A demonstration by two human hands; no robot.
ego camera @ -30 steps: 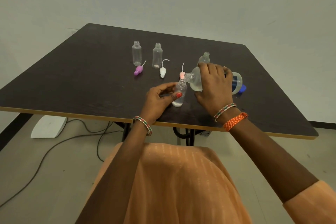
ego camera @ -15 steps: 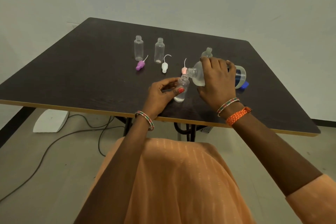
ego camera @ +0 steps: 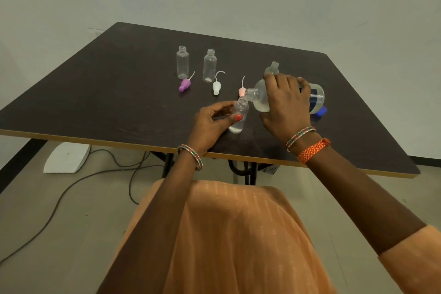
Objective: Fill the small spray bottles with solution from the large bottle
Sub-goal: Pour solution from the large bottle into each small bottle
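We keep the large bottle (ego camera: 286, 98) tipped in our right hand (ego camera: 285, 102), its mouth at the neck of the small bottle (ego camera: 239, 116) that our left hand (ego camera: 212, 124) fingers (ego camera: 235, 117) clasp upright near the counter (ego camera: 95, 93) edge. Little has shifted; white solution only covers the base, so pouring continues.

light: dim, even – shadows: soft | focus: mostly sharp | edges: wide-angle bowing – no glare
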